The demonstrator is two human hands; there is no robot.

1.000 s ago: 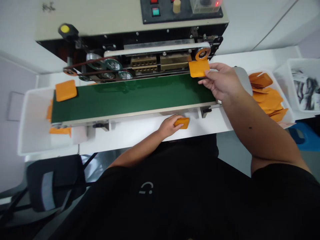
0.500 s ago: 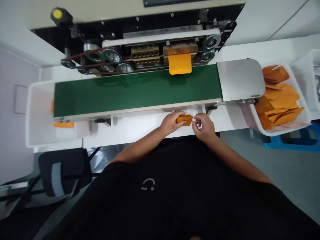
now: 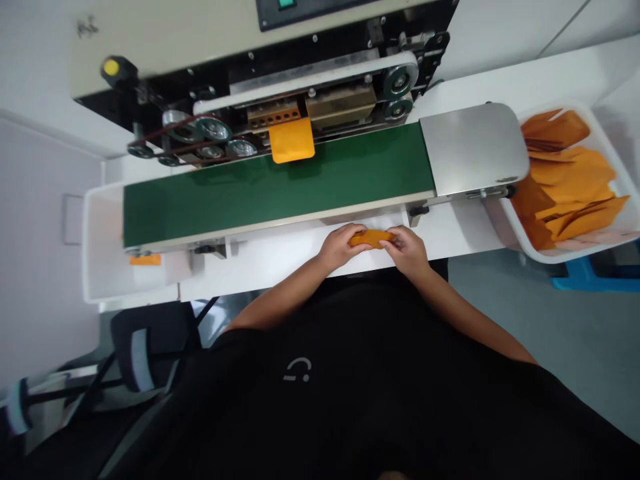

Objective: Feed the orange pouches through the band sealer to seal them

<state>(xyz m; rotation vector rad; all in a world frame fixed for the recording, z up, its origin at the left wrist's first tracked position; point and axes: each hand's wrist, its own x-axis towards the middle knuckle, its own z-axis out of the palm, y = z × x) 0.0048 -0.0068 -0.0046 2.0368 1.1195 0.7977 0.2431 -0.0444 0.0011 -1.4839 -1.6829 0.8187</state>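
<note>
Between my two hands is a small orange packet [image 3: 371, 239], just in front of the belt's near edge. My left hand [image 3: 340, 248] is closed on its left end, thumb on the near side. My right hand [image 3: 408, 249] pinches the right end. Another orange packet [image 3: 293, 141] hangs from the jaws of a band sealing machine [image 3: 280, 73], its lower part over the green conveyor belt [image 3: 280, 190].
At the right, a white bin [image 3: 520, 233] holds several orange packets [image 3: 575, 187]. A white bin [image 3: 95, 280] with an orange packet [image 3: 146, 260] stands at the belt's left end. A steel plate [image 3: 475, 150] caps the belt's right end. A black chair [image 3: 155, 333] is at lower left.
My right hand has closed on the right end of the held packet, which it was apart from before. The packet in the machine has travelled left along the jaws. The view has shifted slightly.
</note>
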